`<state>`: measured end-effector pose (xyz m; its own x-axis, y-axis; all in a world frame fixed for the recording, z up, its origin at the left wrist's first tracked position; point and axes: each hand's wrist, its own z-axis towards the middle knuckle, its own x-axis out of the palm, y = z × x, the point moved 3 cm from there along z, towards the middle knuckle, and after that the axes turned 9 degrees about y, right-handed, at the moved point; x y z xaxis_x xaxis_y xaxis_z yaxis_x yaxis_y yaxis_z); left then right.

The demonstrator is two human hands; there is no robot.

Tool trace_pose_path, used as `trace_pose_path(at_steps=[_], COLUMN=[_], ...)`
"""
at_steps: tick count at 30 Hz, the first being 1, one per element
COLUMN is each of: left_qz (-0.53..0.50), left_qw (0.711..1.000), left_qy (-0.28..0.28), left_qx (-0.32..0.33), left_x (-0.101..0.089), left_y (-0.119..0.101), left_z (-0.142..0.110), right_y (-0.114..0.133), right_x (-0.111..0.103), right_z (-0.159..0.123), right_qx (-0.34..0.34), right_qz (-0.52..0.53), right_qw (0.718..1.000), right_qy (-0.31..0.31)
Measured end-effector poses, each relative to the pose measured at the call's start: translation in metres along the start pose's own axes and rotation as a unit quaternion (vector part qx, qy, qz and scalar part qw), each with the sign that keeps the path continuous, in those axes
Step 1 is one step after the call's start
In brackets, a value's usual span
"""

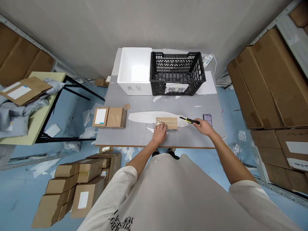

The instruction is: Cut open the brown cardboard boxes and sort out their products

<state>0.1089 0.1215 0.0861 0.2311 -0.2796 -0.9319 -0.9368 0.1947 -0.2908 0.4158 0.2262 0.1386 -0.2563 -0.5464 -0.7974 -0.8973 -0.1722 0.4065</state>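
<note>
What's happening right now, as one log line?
left hand: on small cardboard box; right hand: holding yellow-black cutter; phone: on table

The black crate [158, 89] wears a white paper strip [176, 88] on its near side, hand-lettered in bold black: 换货. Just left of the crate, the white foam box [146, 84] has two characters penned straight on its front; the second is 货, the first looks like 退. Well left of the crate and nearer me, a carton's white label [100, 116] is too small to read. Nearer still, the shirt [166, 199] carries dark print, slanted and cut off, that I can't make out.
</note>
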Motion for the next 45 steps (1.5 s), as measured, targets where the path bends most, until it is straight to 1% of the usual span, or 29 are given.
trace_pose_path(at_steps=[2, 4, 6, 8, 10, 14, 19, 23, 25, 28, 31, 34, 39, 42, 45], left_qz=[0.003, 0.008, 0.017, 0.028, 0.037, 0.043, 0.034, 0.034, 0.035, 0.037, 0.030, 0.032, 0.035, 0.035, 0.046], left_qw=[1.000, 1.000, 0.999, 0.998, 0.998, 0.997, 0.997, 0.997, 0.997, 0.997, 0.997, 0.998, 0.997, 0.998, 0.997], left_qy=[0.006, 0.023, 0.039, 0.047, 0.051, 0.056, 0.068, 0.073, 0.073, 0.068, 0.064, 0.061, 0.060, 0.053, 0.052], left_qx=[0.014, 0.018, 0.015, 0.015, 0.020, 0.021, 0.012, 0.016, 0.018, 0.020, 0.019, 0.017, 0.019, 0.028, 0.032], left_x=[-0.003, -0.003, 0.000, 0.004, 0.009, 0.015, 0.016, 0.015, 0.014, 0.013, 0.013, 0.014, 0.014, 0.015, 0.017], left_y=[-0.009, -0.014, -0.016, -0.015, -0.015, -0.016, -0.019, -0.018, -0.016, -0.013, -0.012, -0.012, -0.012, -0.012, -0.012], left_z=[0.018, 0.036, 0.049, 0.056, 0.059, 0.061, 0.063, 0.061, 0.058, 0.055, 0.054, 0.054, 0.053, 0.051, 0.050], right_y=[-0.002, -0.003, -0.004, -0.008, -0.012, -0.016, -0.011, -0.006, -0.006, -0.011, -0.019, -0.027, -0.034, -0.031, -0.026], right_x=[0.013, 0.025, 0.034, 0.039, 0.041, 0.038, 0.030, 0.027, 0.027, 0.030, 0.035, 0.039, 0.043, 0.049, 0.057], right_z=[0.002, 0.005, 0.007, 0.010, 0.013, 0.023, 0.042, 0.059, 0.066, 0.070, 0.065, 0.055, 0.041, 0.038, 0.039], right_qx=[-0.015, -0.038, -0.050, -0.051, -0.049, -0.051, -0.066, -0.097, -0.102, -0.097, -0.083, -0.067, -0.042, -0.046, -0.049], right_qz=[0.052, 0.084, 0.100, 0.101, 0.082, 0.012, -0.068, -0.081, -0.064, 0.004, 0.081, 0.132, 0.165, 0.203, 0.253], right_qw=[0.998, 0.996, 0.994, 0.993, 0.995, 0.998, 0.994, 0.990, 0.989, 0.986, 0.976, 0.967, 0.965, 0.958, 0.951], right_qy=[-0.010, -0.008, 0.002, 0.017, 0.026, 0.034, 0.047, 0.069, 0.086, 0.134, 0.183, 0.209, 0.200, 0.199, 0.171])
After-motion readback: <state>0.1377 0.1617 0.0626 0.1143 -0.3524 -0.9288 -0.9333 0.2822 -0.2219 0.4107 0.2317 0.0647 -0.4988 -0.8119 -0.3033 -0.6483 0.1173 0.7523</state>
